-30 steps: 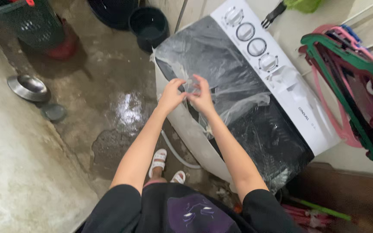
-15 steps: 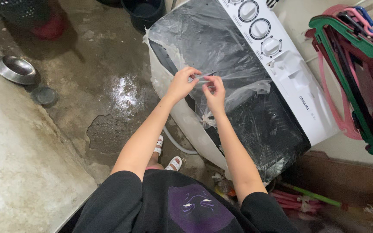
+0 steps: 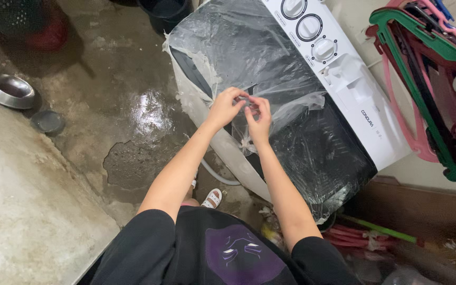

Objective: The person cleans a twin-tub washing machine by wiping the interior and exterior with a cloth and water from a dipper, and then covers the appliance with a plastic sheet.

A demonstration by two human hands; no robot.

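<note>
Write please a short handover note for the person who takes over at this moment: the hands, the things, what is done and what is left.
Left hand and right hand: both pinch the clear plastic sheet between them, above the washing machine.
Things: the sheet lies crumpled over the machine's dark top; the white panel with dials is bare.
Done: the sheet is gathered up at the hands.
Left: the sheet still covers most of the top.

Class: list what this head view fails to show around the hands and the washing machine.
- Whatever the left hand and right hand pinch: hidden by fingers.
- Washing machine lids: veiled by clear plastic sheet.
- Bucket: cut by top edge.
- Hangers: cut by right edge.
</note>
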